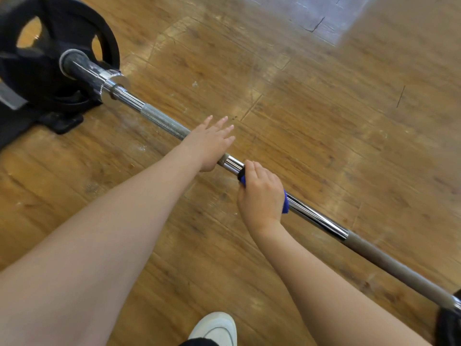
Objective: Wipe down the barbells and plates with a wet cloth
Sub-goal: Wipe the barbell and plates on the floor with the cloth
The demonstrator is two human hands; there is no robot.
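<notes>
A chrome barbell (316, 217) runs diagonally from upper left to lower right above the wooden floor. Black weight plates (47, 38) sit at its far left end. My left hand (209, 143) lies over the bar's middle with fingers straight and spread, its palm resting on the shaft. Just to the right, my right hand (260, 196) grips a blue cloth (285, 204) wrapped round the bar. Blue fabric pokes out at both sides of the fist.
A black stand or base (58, 122) sits under the plates at left. Another dark object (449, 325) is at the bar's lower right end. My white shoe (215, 329) is at the bottom centre. A pale mat (316, 13) lies at the top.
</notes>
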